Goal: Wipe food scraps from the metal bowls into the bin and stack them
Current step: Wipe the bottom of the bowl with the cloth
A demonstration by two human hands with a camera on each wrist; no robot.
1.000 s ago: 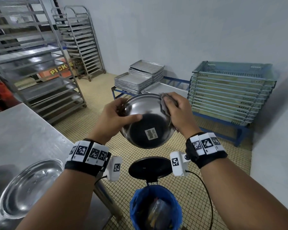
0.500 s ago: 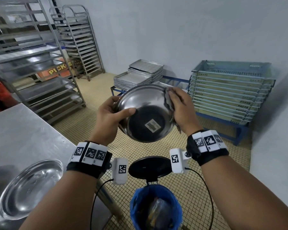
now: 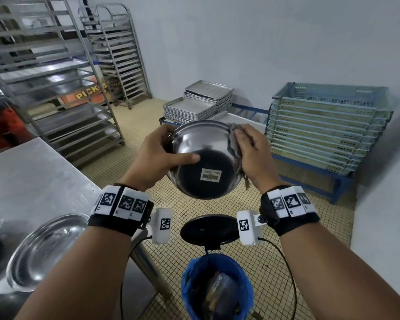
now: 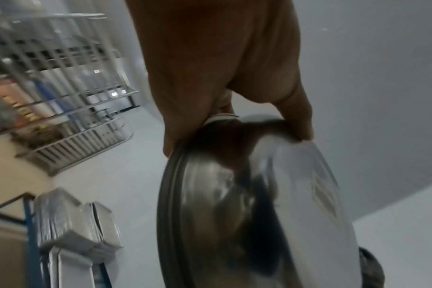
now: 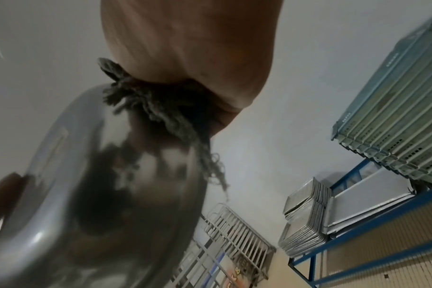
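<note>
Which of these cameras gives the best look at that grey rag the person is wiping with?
The right wrist view: the rag fills the middle, bunched under the right hand against the bowl, its frayed threads plain. The head view shows only an edge of it beside the fingers. The left wrist view shows at most a dark scrap, bottom right.

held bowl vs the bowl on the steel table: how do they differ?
The held bowl is up in both hands, tipped on edge above the bin, its stickered underside facing the camera; the table bowl lies flat, mouth up, untouched. A grey cloth presses the held bowl's rim; none touches the table bowl. Both are shiny metal.
</note>
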